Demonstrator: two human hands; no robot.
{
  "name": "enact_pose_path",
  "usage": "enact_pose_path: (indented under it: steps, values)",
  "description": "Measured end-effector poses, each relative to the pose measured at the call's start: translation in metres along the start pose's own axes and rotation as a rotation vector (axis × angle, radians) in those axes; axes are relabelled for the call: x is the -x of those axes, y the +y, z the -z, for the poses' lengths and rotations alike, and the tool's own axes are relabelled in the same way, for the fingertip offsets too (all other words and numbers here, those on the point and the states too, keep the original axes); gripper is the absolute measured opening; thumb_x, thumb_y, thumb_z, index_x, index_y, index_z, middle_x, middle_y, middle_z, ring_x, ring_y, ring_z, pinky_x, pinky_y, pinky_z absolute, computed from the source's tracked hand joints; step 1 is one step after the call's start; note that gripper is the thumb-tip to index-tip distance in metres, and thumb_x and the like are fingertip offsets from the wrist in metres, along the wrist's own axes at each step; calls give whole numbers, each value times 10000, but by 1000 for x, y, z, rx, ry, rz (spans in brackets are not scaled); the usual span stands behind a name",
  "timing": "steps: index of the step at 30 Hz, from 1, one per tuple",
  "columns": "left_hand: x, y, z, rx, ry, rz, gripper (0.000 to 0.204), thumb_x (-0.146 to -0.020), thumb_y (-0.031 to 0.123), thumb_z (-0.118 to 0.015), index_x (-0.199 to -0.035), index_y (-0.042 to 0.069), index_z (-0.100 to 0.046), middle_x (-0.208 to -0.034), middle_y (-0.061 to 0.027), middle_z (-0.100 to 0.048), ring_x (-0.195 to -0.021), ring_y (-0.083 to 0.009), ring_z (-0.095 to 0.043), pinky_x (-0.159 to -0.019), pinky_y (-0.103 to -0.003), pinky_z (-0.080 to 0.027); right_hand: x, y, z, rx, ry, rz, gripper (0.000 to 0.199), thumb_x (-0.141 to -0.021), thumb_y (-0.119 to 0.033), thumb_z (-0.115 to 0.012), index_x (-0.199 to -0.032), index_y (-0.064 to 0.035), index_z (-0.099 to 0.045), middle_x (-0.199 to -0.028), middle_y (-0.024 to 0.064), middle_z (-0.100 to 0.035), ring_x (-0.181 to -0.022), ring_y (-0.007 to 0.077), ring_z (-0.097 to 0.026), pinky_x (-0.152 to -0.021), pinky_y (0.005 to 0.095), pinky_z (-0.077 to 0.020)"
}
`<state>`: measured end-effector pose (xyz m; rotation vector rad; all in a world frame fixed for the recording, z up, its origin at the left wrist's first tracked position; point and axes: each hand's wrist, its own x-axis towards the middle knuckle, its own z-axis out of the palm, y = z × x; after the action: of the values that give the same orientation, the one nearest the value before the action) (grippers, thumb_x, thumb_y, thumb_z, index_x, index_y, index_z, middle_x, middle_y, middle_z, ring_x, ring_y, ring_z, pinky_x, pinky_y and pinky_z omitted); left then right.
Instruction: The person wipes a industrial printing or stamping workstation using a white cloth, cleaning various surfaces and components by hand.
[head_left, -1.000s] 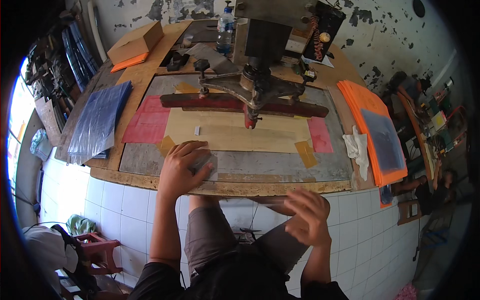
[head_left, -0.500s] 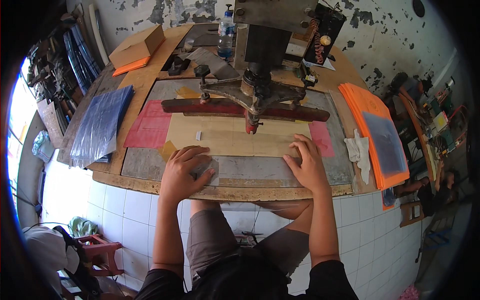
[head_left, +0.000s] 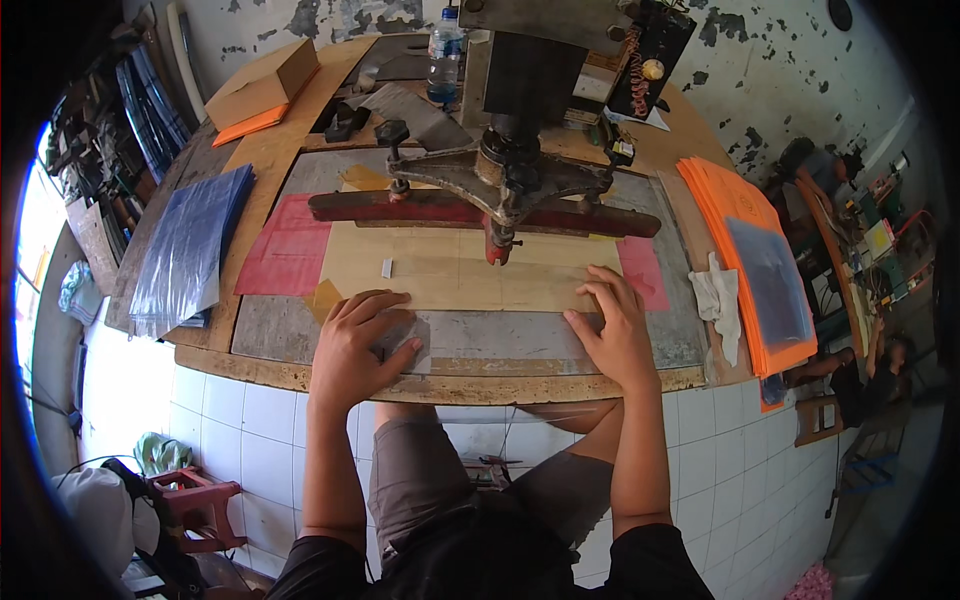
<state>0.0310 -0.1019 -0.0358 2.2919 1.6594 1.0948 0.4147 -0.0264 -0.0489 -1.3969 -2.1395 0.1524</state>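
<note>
Sheet [head_left: 455, 282], cream: near edge under fingertips [head_left: 401, 299] of left grip [head_left: 352, 345], right grip [head_left: 617, 335].

Black short-sleeved top [head_left: 490, 555], grey-brown shorts [head_left: 420, 468], bare hands [head_left: 355, 348]

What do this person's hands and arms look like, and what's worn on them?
The left hand and right hand are ungloved, with no rings visible. Both forearms are bare, with no watch or bracelet visible. Plain black sleeves end near the elbows.
</note>
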Motion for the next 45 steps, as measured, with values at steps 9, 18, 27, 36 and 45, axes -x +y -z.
enact_pose_path:
  steps: [9,18,27,36,45]
  values:
    - [1,-2,-1,-12,7,-16,296,-859,233,-890,-1099,64,-848,-1342,-81,-807,-1298,-321,-724,-1121,-477,-534,-1,-1,-1,27,24,27,441,-1010,-350,-850,-1343,-89,-724,-1623,128,-617,-1509,375,-566,-1275,535,-423]
    - [1,-1,0,-8,3,-9,319,-837,198,-889,-1124,64,-854,-1360,-83,-811,-1310,-323,-728,-1149,-487,-534,0,-1,-3,38,21,24,518,-1022,-355,-836,-1445,-81,-715,-1644,127,-600,-1518,374,-556,-1286,537,-417]
    - [1,-2,-1,-2,1,-4,314,-843,207,-883,-1129,80,-854,-1360,-82,-806,-1317,-325,-723,-1161,-488,-528,1,-3,3,15,-10,37,487,-1027,-345,-831,-1441,-104,-744,-1634,124,-601,-1518,372,-554,-1285,542,-423]
    - [1,-1,0,-5,-4,0,316,-848,212,-886,-1135,82,-851,-1358,-82,-804,-1313,-325,-721,-1164,-483,-525,1,-2,1,15,16,38,464,-1018,-312,-841,-1419,-90,-766,-1598,116,-632,-1507,361,-565,-1272,534,-433]
    - [1,-1,0,1,-3,4,311,-845,217,-891,-1121,77,-855,-1357,-80,-806,-1310,-325,-723,-1164,-482,-526,2,2,0,-6,17,49,451,-1022,-300,-836,-1406,-72,-773,-1548,105,-676,-1498,358,-578,-1260,528,-438]
